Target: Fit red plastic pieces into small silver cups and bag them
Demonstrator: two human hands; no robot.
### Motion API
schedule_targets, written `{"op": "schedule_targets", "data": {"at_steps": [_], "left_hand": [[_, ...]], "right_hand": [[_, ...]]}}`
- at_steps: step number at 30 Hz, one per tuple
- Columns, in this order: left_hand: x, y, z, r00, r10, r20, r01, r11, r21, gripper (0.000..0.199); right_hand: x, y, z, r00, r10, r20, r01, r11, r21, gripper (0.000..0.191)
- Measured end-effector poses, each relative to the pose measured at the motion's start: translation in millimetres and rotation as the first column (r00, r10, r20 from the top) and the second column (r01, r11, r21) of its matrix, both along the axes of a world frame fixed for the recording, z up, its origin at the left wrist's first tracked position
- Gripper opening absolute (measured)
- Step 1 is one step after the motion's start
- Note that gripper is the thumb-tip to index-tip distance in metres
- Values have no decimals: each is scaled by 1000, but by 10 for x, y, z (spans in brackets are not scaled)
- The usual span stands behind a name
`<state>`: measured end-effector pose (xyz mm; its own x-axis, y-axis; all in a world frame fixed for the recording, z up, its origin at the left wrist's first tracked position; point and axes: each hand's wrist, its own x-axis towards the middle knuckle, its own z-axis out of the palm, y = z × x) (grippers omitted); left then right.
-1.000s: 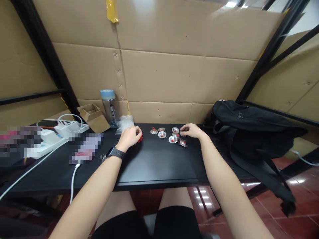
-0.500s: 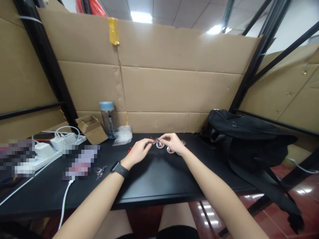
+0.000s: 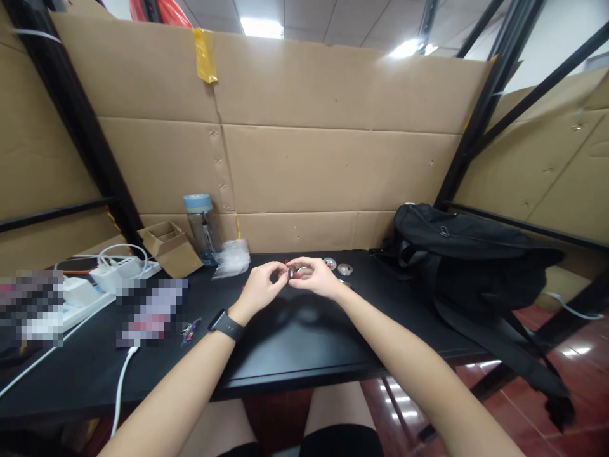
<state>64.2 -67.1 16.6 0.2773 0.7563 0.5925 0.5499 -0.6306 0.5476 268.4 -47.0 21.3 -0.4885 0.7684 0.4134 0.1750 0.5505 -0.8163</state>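
Above the black table, my left hand (image 3: 259,284) and my right hand (image 3: 316,277) meet at the fingertips. Both pinch a small round piece (image 3: 292,272) that looks dark on its near side, with red and a whitish rim towards my right palm. Its exact kind is too small to make out. Just beyond my right hand lie a small round clear dish (image 3: 330,263) with something red in it and another round disc (image 3: 345,270). Bits of red show on the table behind my fingers and beside my left hand, mostly hidden.
A black bag (image 3: 457,254) fills the table's right side. At the left stand a bottle with a blue lid (image 3: 202,228), an open cardboard box (image 3: 171,247), a clear plastic bag (image 3: 231,259) and a power strip (image 3: 104,285). A cardboard wall (image 3: 295,171) closes the back.
My right hand has turned and closed around a small round piece, bringing it against my left fingertips. The discs behind the right hand now show more fully. The view has shifted slightly.
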Motion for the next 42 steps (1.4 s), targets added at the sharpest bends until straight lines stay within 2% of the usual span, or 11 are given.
{"op": "schedule_targets", "data": {"at_steps": [4, 7, 11, 13, 18, 23, 26, 28, 34, 39, 42], "left_hand": [[-68, 42, 41, 988, 82, -132, -77, 996, 42, 16], [-239, 91, 89, 953, 221, -208, -219, 975, 33, 16], [-600, 176, 83, 827, 396, -399, -441, 897, -23, 17], [-750, 220, 45, 780, 400, -482, -493, 866, -79, 18], [-833, 287, -25, 786, 335, -519, -457, 881, -123, 27], [-699, 275, -23, 825, 323, -464, -384, 923, -40, 27], [-614, 261, -22, 881, 250, -403, -293, 955, -48, 27], [-559, 249, -20, 915, 174, -365, -216, 973, -76, 26], [-373, 184, -29, 956, 59, -288, -87, 993, -83, 24], [-144, 79, -57, 989, -92, -116, 74, 986, -148, 26], [-56, 45, -67, 996, -89, -8, 86, 985, -147, 27]], "right_hand": [[58, 48, 65, 945, -234, 228, 144, 924, 353, 46], [325, 216, 127, 871, -407, 275, 257, 855, 451, 48], [938, 501, 130, 682, -627, 376, 461, 768, 445, 50], [1221, 601, 93, 599, -640, 482, 504, 769, 394, 55], [1523, 689, -3, 611, -480, 629, 475, 858, 194, 30], [1333, 626, 63, 609, -539, 581, 441, 840, 317, 37], [1089, 543, 105, 720, -294, 628, 193, 955, 226, 37], [939, 488, 102, 710, -182, 680, 112, 983, 147, 39], [681, 333, 108, 689, -249, 681, 128, 966, 225, 28], [333, 125, 129, 853, -201, 482, -21, 909, 417, 48], [102, 28, 68, 930, -135, 341, -18, 912, 410, 49]]}}
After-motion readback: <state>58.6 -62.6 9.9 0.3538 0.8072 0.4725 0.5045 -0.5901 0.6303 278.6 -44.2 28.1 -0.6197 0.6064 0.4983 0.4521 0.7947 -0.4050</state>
